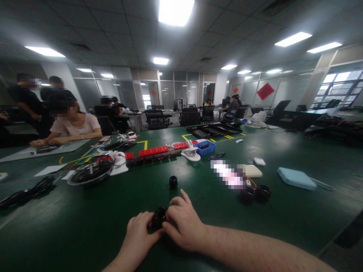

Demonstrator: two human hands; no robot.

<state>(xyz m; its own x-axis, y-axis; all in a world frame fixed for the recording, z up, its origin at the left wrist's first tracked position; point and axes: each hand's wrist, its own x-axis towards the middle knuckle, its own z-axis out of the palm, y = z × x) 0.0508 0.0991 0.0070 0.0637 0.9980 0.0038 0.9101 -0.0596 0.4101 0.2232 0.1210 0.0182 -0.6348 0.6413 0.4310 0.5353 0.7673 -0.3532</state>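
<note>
Near the front of the green table, a small black round part with a hollow centre sits between my hands. My left hand closes on its left side, thumb below and fingers along the edge. On the other side, my right hand pinches the same part with thumb and forefinger, its other fingers raised. My fingers hide much of the part's sides. Just beyond my right fingertips stands a second small black cylinder, touched by neither hand. What kind of parts these are, I cannot make out.
To the right lie two black round parts with wires, a cream case and a light blue case. Across the middle run red blocks, a blue tray and a metal bowl. A person works at far left.
</note>
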